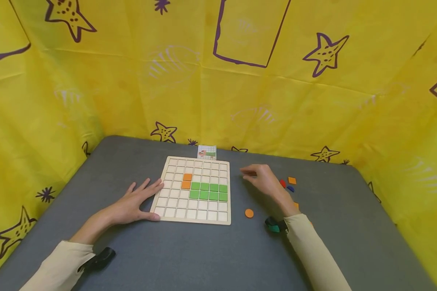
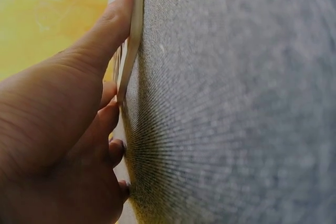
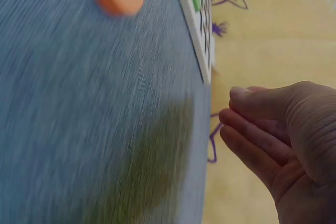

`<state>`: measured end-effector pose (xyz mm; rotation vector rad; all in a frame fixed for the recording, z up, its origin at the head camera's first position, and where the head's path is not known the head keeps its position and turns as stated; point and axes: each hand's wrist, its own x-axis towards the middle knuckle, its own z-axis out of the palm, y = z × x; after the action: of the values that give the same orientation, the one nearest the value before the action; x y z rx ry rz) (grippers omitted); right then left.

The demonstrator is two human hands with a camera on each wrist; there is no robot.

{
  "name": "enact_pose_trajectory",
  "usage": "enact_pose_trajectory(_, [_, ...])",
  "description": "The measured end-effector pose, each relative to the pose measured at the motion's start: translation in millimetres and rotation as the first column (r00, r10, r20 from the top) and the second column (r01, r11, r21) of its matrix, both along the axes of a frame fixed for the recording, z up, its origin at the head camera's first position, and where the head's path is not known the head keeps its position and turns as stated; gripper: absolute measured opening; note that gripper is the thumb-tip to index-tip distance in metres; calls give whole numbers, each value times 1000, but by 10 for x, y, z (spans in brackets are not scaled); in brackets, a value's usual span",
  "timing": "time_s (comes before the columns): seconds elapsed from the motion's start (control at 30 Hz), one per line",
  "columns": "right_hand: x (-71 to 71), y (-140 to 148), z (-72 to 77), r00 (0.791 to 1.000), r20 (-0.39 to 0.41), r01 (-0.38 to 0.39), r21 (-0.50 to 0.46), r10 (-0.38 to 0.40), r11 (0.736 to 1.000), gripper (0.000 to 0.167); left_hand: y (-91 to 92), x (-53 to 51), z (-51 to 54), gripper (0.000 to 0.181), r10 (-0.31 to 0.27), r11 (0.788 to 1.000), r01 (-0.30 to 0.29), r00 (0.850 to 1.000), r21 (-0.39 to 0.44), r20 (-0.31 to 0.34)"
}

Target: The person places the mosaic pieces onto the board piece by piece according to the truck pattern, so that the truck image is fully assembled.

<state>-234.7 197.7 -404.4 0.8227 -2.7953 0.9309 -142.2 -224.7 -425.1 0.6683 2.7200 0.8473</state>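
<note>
A pale wooden grid board (image 1: 175,202) lies on the grey table. In its cells sit two orange square tiles (image 1: 186,181) and a double row of green square tiles (image 1: 208,191). My left hand (image 1: 132,206) rests at the board's left edge, fingers spread and thumb on the near corner; in the left wrist view the thumb (image 2: 105,27) lies along the rim. To the right of the board my right hand (image 1: 263,178) is raised above the table, its fingers loosely bent and thumb near the fingertips. No piece shows between them in the right wrist view.
An orange disc (image 1: 249,213) lies right of the board. Beyond the right wrist are a red piece (image 1: 282,183), a blue piece (image 1: 290,188) and an orange square (image 1: 292,180); the forearm partly covers other orange pieces. A picture card (image 1: 206,152) touches the board's far side. Yellow cloth (image 1: 218,101) surrounds the table.
</note>
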Motion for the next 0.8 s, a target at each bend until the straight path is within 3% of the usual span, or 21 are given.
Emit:
enact_pose_trajectory(0.6, [186, 564, -56, 998, 3, 70, 24, -70, 997, 27, 48, 0, 138, 108, -3, 998, 5, 999, -62, 32])
enact_pose_trajectory(0.8, [264, 661, -70, 980, 16, 199, 51, -200, 979, 28, 30, 7, 111, 108, -5, 999, 5, 1000, -49, 14])
